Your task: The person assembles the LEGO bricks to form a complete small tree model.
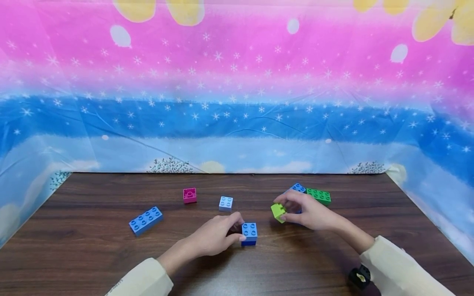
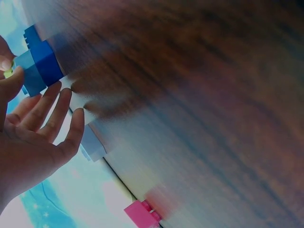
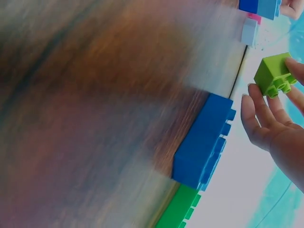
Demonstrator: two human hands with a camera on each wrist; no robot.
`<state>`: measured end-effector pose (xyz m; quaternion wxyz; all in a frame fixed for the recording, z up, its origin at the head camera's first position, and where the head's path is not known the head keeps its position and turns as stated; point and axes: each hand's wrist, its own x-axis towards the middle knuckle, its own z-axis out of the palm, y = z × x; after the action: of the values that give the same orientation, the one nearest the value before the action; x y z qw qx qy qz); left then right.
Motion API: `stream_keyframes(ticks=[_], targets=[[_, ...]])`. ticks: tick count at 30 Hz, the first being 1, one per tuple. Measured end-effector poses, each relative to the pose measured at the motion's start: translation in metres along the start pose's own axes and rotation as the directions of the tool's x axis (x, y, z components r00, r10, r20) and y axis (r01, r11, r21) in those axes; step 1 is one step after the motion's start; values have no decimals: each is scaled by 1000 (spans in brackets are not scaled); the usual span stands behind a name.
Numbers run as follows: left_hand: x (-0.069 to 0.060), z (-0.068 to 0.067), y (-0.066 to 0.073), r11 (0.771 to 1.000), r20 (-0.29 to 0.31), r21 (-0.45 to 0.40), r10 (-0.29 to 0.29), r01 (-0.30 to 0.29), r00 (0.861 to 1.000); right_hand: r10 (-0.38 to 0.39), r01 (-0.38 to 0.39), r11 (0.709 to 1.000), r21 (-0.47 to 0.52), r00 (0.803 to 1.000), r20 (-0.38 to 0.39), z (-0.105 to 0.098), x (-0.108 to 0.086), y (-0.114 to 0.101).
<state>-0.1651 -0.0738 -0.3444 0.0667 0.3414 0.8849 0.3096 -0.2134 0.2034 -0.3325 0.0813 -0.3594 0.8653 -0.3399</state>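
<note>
My left hand (image 1: 212,236) grips a stack of two square building bricks between thumb and fingers. The upper one is a light blue brick (image 1: 249,231); beneath it is a dark blue brick (image 1: 248,243), standing on the table. In my right hand (image 1: 311,209) a lime green brick (image 1: 278,212) is pinched, tilted so that its studs point sideways, toward the palm. The right wrist view shows this lime green brick (image 3: 274,73) held off the table. Behind the right hand lies a long blue brick (image 1: 298,188), partly covered by the hand in the head view.
A green brick (image 1: 319,196) lies beside the long blue one. Left of centre are a pale blue brick (image 1: 225,203), a magenta brick (image 1: 189,195) and a long light blue brick (image 1: 146,220). A printed cloth (image 1: 237,123) stands behind the wooden table (image 1: 92,263).
</note>
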Motion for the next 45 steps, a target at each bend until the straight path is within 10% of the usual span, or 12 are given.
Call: stream_keyframes(ticks=[45], targets=[[0, 1, -3, 1000, 1, -20, -11, 11, 1000, -86, 81, 995, 52, 991, 104, 36, 24, -50]])
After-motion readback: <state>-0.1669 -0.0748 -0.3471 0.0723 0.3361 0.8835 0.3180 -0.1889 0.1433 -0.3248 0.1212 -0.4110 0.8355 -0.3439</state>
